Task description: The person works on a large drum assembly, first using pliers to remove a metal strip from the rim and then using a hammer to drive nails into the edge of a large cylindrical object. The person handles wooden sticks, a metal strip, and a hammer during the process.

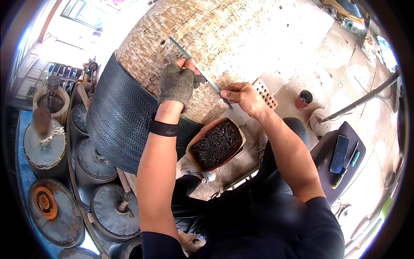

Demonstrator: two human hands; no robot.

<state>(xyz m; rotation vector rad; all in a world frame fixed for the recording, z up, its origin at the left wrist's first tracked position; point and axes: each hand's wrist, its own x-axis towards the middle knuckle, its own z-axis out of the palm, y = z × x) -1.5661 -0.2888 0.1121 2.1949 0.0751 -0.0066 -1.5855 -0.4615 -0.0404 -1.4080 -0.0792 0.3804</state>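
A large rounded drum (pixel 207 34), its brown surface rough and pitted, stands before me. Dark ridged wire-like strips (pixel 120 116) cover its lower left side in close rows. Across the bare brown part runs a thin flat grey-green strip (pixel 209 81), slanting from upper left to lower right. My left hand (pixel 177 84), in a grey fingerless glove, pinches the strip around its middle. With bare fingers, my right hand (pixel 246 97) grips it near the lower right end. Just below the hands, a box (pixel 242 144) holds a heap of dark nails (pixel 217 146).
Several dark cylinders (pixel 101 164) with flat round tops stand at the left. To the right, a black seat (pixel 345 142) carries a phone (pixel 339 154) and small tools. A reddish cup (pixel 304 99) and a metal pole (pixel 362 98) on a round base stand on the tiled floor.
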